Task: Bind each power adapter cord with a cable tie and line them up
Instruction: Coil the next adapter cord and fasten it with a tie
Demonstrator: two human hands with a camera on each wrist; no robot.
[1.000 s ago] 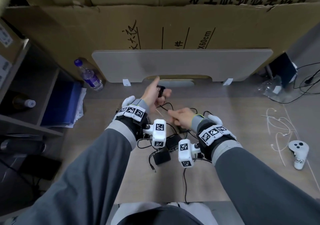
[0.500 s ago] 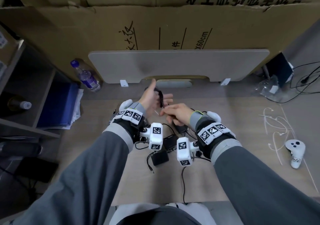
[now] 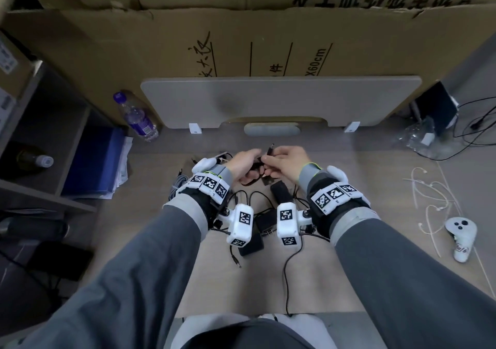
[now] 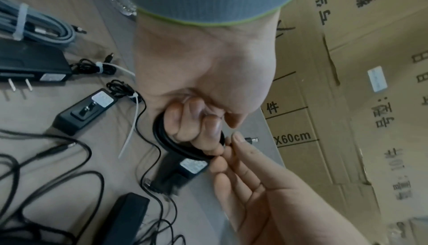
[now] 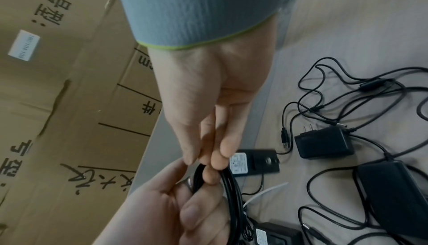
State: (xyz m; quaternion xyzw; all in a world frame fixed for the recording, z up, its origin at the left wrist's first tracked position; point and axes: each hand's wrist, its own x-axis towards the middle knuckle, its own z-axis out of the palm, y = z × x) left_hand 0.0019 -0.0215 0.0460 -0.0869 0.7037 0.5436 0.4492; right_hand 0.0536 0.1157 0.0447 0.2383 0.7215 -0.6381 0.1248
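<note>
I see both hands meeting above the table's [image 3: 375, 177] middle, coiled cord [image 4: 162, 137] around my left hand's [image 3: 243, 167] fingers, right hand [image 3: 285, 162] just beside it, loose adapters [image 3: 251, 244] nearer me, cable ties [image 3: 429, 195] right, bottle [image 3: 137, 117] far left.

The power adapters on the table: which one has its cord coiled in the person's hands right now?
The adapter hanging just below the left hand, label facing the camera. Its cord loops around those fingers; the other adapters lie on the table.
</note>
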